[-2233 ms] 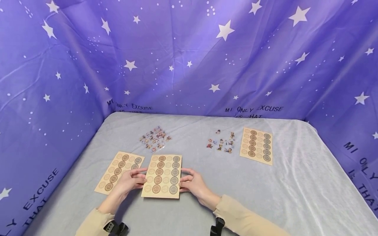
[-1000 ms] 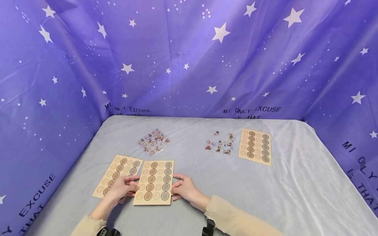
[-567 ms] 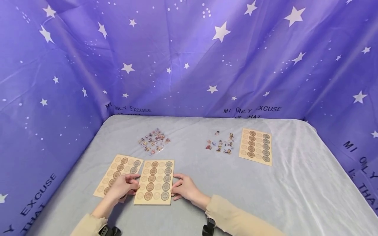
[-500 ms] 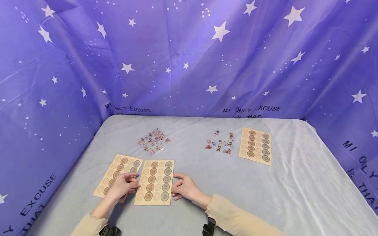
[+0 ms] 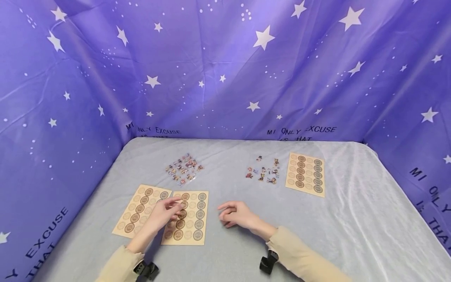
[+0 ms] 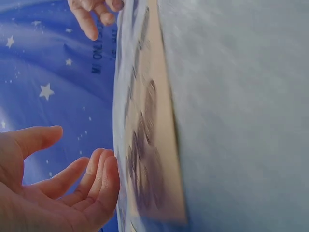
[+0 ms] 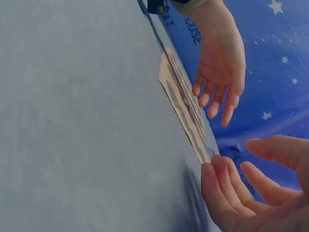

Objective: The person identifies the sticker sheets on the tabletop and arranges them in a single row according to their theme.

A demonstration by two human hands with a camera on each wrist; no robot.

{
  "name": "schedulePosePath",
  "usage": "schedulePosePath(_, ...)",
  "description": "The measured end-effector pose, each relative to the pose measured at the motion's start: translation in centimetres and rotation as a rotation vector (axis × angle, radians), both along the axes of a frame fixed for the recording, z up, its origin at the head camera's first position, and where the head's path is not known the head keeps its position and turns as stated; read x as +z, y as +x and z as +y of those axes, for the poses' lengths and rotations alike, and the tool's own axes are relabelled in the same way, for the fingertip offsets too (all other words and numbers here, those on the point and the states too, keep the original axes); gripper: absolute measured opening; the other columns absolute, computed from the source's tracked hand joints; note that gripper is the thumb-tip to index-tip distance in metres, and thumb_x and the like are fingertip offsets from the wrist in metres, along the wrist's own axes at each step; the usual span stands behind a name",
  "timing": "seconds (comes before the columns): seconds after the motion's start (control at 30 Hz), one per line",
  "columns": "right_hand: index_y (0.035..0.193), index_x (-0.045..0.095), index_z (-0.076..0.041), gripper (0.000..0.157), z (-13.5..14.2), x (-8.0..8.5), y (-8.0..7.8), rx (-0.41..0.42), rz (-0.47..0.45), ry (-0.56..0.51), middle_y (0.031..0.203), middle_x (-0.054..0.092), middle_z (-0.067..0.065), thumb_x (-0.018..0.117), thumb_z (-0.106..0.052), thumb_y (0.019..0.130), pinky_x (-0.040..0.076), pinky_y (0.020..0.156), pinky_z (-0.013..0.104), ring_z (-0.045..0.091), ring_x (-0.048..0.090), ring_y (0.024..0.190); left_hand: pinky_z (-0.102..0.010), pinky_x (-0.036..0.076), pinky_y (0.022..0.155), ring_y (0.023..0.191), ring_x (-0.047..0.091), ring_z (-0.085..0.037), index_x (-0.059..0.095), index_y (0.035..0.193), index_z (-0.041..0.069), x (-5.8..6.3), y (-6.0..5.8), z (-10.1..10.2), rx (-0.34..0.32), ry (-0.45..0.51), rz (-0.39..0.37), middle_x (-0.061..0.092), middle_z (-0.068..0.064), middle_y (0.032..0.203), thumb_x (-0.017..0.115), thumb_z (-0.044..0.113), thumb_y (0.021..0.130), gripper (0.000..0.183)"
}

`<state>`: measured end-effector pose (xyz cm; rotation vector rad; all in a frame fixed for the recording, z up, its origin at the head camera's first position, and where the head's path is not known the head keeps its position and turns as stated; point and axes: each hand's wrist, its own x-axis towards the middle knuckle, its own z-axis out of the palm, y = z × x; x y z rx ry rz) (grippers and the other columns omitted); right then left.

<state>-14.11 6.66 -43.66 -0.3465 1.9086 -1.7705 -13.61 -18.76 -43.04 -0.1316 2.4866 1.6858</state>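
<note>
A tan sticker sheet [image 5: 192, 235] with columns of round brown and grey seals lies flat on the table near its front. Over its left part hovers my left hand [image 5: 165, 212], fingers loosely bent and holding nothing; the left wrist view shows its thumb well apart from the fingers. To the sheet's right, my right hand [image 5: 239, 215] is lifted off the cloth, also holding nothing, with relaxed fingers. Beside the first sheet on the left lies a second, slanted seal sheet [image 5: 123, 225], partly hidden behind my left hand and forearm.
A clear sheet of small cartoon stickers [image 5: 184, 169] lies at the back left. Another clear cartoon sticker sheet [image 5: 262, 170] is at the back right, next to a third tan seal sheet [image 5: 305, 174]. Purple star-printed cloth [image 5: 211, 70] walls in the grey table [image 5: 334, 235].
Both hands have let go of the middle seal sheet after it was shifted left and laid down. The left hand rose over it; the right hand drew away to the right.
</note>
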Motion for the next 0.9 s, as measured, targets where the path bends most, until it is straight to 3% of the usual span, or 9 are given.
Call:
schedulePosePath(0.3,0.115,0.049,0.013,0.037,4.2,0.9,-2.0,-0.023,0.076,0.059,0.095,0.059,0.027,0.054,-0.002,0.082,0.054,0.07,0.038,0.03,0.061,0.08,-0.028,0.053,0.056,0.062,0.058,-0.018,0.052,0.113,-0.012,0.8,-1.6,3.5,-0.122,0.032,0.053,0.06,-0.019,0.083,0.054,0.002,0.082,0.034)
schedulePosePath(0.6,0.117,0.044,0.016,0.037,8.5,1.3,-3.0,-0.098,0.144,0.097,0.1,0.057,0.03,0.048,-0.001,0.085,0.052,0.075,0.04,0.035,0.059,0.085,-0.038,0.053,0.064,0.072,0.059,-0.034,0.05,0.115,-0.012,1.4,-2.5,7.2,-0.267,0.035,0.061,0.059,-0.024,0.087,0.049,0.005,0.084,0.036)
schedulePosePath(0.9,0.116,0.045,0.016,0.037,12.3,1.6,-3.4,-0.207,0.191,0.16,0.097,0.058,0.029,0.049,0.0,0.084,0.053,0.072,0.04,0.03,0.061,0.08,-0.037,0.054,0.062,0.074,0.059,-0.038,0.053,0.111,-0.013,0.8,-3.5,10.8,-0.322,0.074,0.083,0.06,-0.028,0.085,0.055,0.005,0.083,0.033)
